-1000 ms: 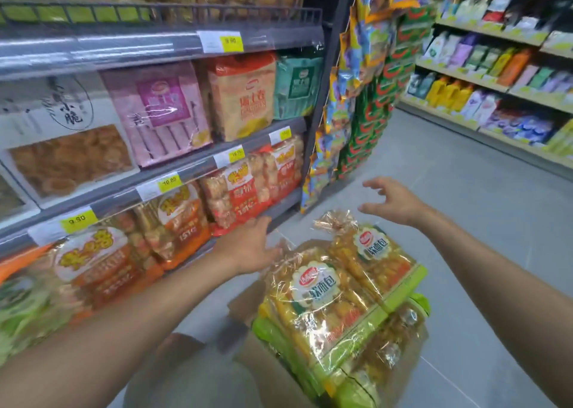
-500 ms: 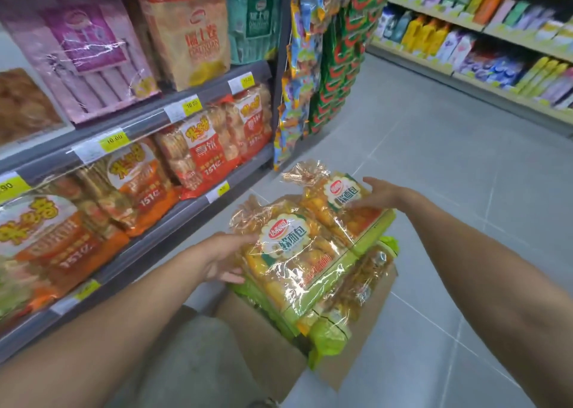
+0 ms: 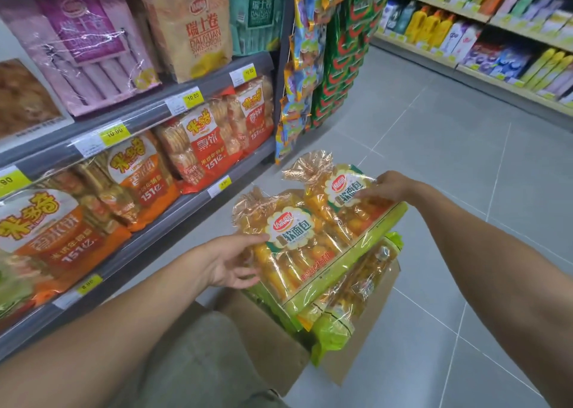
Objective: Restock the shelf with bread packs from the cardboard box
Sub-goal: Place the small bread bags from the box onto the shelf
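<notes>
A brown cardboard box (image 3: 273,345) stands on the floor, stuffed with clear bread packs that have yellow-green bottoms. Two packs lie on top: a near bread pack (image 3: 297,252) and a far bread pack (image 3: 344,197). My left hand (image 3: 229,262) touches the left side of the near pack, thumb on top and fingers at its edge. My right hand (image 3: 384,187) rests on the top right of the far pack. Whether either hand grips is unclear. More packs (image 3: 350,302) are wedged below in the box.
A grey shelf unit (image 3: 173,209) on the left holds orange rice-cracker bags (image 3: 198,141) and, above, pink and tan roll packs. Hanging snack strips (image 3: 307,66) are at the shelf's end. Grey tiled floor (image 3: 434,147) stretches right to another shelf (image 3: 496,51).
My view tilted down toward the box. Both hands came down from the air onto the two top bread packs, left hand on the near one, right hand on the far one.
</notes>
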The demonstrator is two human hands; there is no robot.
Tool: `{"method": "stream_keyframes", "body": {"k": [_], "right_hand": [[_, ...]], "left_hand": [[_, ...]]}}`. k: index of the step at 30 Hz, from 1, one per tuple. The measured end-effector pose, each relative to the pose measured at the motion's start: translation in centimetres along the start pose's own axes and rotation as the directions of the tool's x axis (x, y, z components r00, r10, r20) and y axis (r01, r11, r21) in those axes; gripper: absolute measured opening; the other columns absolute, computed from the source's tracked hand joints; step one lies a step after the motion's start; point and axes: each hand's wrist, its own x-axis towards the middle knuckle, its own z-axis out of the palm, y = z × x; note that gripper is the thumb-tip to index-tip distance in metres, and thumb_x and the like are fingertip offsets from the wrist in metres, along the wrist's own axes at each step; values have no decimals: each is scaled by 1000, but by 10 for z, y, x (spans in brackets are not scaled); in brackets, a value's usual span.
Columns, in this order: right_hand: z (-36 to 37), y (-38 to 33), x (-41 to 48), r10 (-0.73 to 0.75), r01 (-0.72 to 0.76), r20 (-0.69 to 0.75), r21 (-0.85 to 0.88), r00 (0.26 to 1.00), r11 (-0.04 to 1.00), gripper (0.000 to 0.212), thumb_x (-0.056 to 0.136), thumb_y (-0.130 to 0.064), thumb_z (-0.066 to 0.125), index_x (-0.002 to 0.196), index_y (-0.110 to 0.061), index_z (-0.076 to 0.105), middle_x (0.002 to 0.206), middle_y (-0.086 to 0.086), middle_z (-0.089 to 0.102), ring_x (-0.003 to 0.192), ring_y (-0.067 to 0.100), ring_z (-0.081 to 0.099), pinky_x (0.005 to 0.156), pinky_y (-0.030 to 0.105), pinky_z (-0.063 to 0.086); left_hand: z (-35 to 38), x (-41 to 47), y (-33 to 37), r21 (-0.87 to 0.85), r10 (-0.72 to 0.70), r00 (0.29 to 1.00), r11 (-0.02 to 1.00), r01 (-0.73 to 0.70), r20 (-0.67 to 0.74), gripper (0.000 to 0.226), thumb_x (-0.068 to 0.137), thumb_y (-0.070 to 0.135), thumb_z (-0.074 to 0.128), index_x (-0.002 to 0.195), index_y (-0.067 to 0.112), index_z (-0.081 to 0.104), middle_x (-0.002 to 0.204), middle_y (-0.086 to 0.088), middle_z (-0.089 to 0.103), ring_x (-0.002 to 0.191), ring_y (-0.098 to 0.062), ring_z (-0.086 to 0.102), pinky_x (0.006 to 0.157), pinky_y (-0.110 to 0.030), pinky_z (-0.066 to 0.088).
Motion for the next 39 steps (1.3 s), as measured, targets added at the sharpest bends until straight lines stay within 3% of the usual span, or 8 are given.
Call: {"method": "stream_keyframes", "body": {"k": [6, 9, 12, 14, 21, 23, 27, 39], "right_hand": [[-11, -2, -12, -43, 38, 39, 120, 998, 992, 86, 50, -75, 83, 104, -14, 55, 88, 2, 61, 80, 24, 61, 68, 31, 50], [-15, 0, -13, -31, 12, 99, 186, 995, 983, 94, 54, -67, 88, 124, -13, 55, 109, 6, 69, 97, 27, 70, 83, 39, 56], [-23, -5, -19, -63, 37, 190, 137, 980, 990, 86, 52, -70, 86, 111, -10, 70, 92, 7, 76, 62, 14, 65, 56, 28, 52], [-27, -11, -25, -51, 8, 229, 185, 972, 983, 68, 64, -56, 87, 109, -8, 71, 92, 9, 78, 69, 21, 71, 67, 36, 61], [-43, -36, -40, -71, 39, 180, 176, 981, 984, 64, 69, -51, 87, 112, -8, 70, 85, 3, 76, 62, 12, 70, 51, 22, 52], [-50, -45, -40, -90, 75, 80, 179, 993, 981, 73, 64, -58, 86, 116, -11, 63, 99, 1, 69, 82, 13, 69, 66, 25, 54], [-72, -74, -46, -133, 154, -103, 239, 986, 959, 73, 66, -57, 86, 114, -13, 55, 97, -2, 56, 82, 15, 56, 67, 27, 45], [-140, -178, -64, -201, 529, -681, 314, 704, 789, 77, 57, -67, 85, 115, -32, 50, 110, -8, 68, 97, 16, 65, 85, 39, 54]], "left_hand": [[7, -3, 2, 99, 63, 998, 993, -61, -17, 59, 68, 41, 88, 120, 22, 66, 114, -8, 64, 84, -14, 51, 54, -21, 37], [11, 4, 0, 102, 164, 985, 982, -159, -49, 72, 61, 45, 91, 122, 27, 58, 127, -11, 65, 106, -22, 59, 71, -33, 54], [14, 10, 3, -76, 207, 978, 975, -208, -29, 96, 58, 35, 98, 138, 29, 44, 131, -11, 64, 117, -35, 63, 87, -67, 54], [15, 11, 5, -84, 230, 973, 969, -230, -15, 114, 43, 38, 104, 138, 39, 41, 141, -11, 59, 122, -40, 61, 86, -77, 47], [13, 5, 30, -12, 371, 928, 928, -372, -40, 123, 26, 42, 103, 135, 41, 45, 136, -4, 63, 120, -35, 63, 80, -70, 54], [15, -11, 48, 37, 424, 903, 906, -422, -75, 101, 41, 38, 97, 130, 38, 48, 127, -3, 68, 113, -31, 67, 81, -63, 57], [9, -32, 90, 109, 607, 784, 794, -598, -127, 78, 74, 14, 87, 137, 31, 46, 120, -3, 71, 99, -28, 73, 80, -54, 61], [-32, -142, 212, 422, 929, 297, 365, -830, -218, 67, 79, 14, 85, 132, 17, 44, 110, 4, 65, 88, -7, 64, 77, -21, 53]]}}
